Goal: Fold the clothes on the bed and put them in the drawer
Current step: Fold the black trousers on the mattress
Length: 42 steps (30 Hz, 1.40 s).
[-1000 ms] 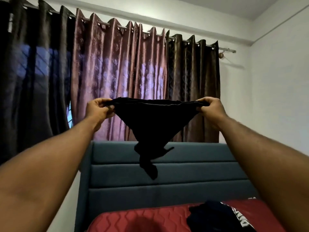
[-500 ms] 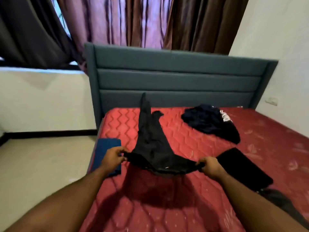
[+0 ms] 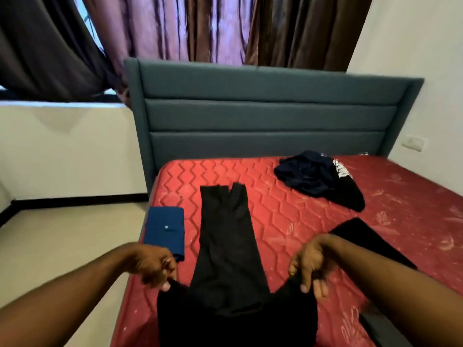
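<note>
A long black garment (image 3: pixel 226 249) lies stretched along the red mattress (image 3: pixel 288 211), its narrow end pointing at the headboard. My left hand (image 3: pixel 155 264) pinches its near left corner. My right hand (image 3: pixel 310 265) grips its near right corner. The wide near end hangs over the mattress edge toward me. A folded blue garment (image 3: pixel 165 230) lies at the mattress's left edge. A crumpled dark navy garment with white lettering (image 3: pixel 318 180) sits at the far right. A flat black folded piece (image 3: pixel 368 240) lies just beyond my right forearm.
A grey-blue padded headboard (image 3: pixel 270 116) stands at the far end, with dark and purple curtains (image 3: pixel 175 28) behind it. Pale floor (image 3: pixel 62 241) runs along the bed's left side. A white wall with a socket (image 3: pixel 413 142) is on the right.
The garment came down from held up in the air onto the mattress and now lies flat and stretched out. Both hands drew its near end back toward me.
</note>
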Each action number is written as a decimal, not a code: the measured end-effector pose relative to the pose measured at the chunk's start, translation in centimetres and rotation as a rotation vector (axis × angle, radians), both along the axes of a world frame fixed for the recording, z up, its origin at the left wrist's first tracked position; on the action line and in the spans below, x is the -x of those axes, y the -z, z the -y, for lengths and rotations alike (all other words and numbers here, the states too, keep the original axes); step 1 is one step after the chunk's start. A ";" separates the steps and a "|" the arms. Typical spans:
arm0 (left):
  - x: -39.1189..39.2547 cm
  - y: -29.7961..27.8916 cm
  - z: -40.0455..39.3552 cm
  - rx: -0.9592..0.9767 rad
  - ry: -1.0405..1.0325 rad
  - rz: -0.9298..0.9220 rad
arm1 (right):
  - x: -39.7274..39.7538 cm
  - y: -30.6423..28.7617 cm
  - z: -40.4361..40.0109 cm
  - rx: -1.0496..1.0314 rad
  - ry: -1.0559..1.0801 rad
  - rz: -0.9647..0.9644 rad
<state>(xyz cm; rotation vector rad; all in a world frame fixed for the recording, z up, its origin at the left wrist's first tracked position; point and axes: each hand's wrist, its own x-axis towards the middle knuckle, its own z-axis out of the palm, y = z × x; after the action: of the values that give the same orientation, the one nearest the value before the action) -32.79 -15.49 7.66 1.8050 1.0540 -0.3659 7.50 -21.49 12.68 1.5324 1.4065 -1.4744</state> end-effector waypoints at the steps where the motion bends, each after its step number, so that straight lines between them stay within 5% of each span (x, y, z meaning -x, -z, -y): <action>1: -0.5 -3.3 -2.8 -0.179 -0.074 0.036 | -0.1 -3.5 -2.4 -0.273 0.013 0.014; 3: -1.9 -12.3 -8.9 -0.558 -0.436 0.404 | -1.1 -12.4 -8.4 -1.124 0.107 0.103; 5: -3.5 -23.7 -13.2 -0.838 -0.794 0.893 | -1.7 -23.1 -12.6 -1.786 0.393 -0.048; 8: -4.6 -39.8 -15.4 -1.043 -0.831 1.278 | 0.0 -38.4 -13.2 -2.099 0.631 -0.357; 14: -3.1 -52.3 -12.3 -1.209 -0.751 1.495 | 1.6 -49.2 -7.3 -2.140 0.681 -0.654; 29: -1.2 -58.9 -1.3 -1.339 -0.698 1.610 | 4.8 -55.2 2.1 -2.157 0.763 -1.004; 35: -0.9 -57.2 -1.1 -1.054 -0.710 1.405 | 4.5 -53.8 1.5 -1.870 0.777 -0.994; 42: -0.9 -49.7 -8.0 -0.707 -0.735 0.993 | 2.9 -45.2 -5.9 -1.600 0.917 -0.913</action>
<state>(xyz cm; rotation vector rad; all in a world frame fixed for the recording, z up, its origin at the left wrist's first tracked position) -31.92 -7.50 57.36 1.6440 1.0359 1.3542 4.64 -15.55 57.88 2.8630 3.1598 -1.5657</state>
